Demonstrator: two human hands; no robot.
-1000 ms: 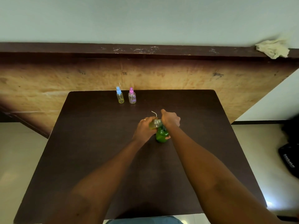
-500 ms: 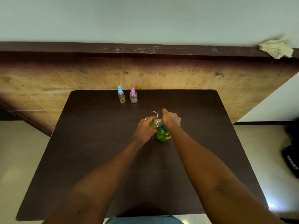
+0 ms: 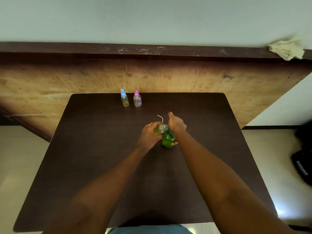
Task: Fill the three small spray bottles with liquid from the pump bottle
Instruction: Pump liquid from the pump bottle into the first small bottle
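A green pump bottle stands near the middle of the dark table. My right hand lies over its top, fingers curled round it and the thumb low on its side. My left hand grips a small open spray bottle holding yellowish liquid, its mouth tilted against the pump head. A thin white dip tube sticks up behind the hands; what holds it is hidden. Two capped spray bottles stand at the far edge: a blue-topped one with yellow liquid and a pink-topped one.
A wooden panel with a dark ledge rises right behind the table. A crumpled cloth lies on the ledge at far right. A black bag sits on the floor to the right.
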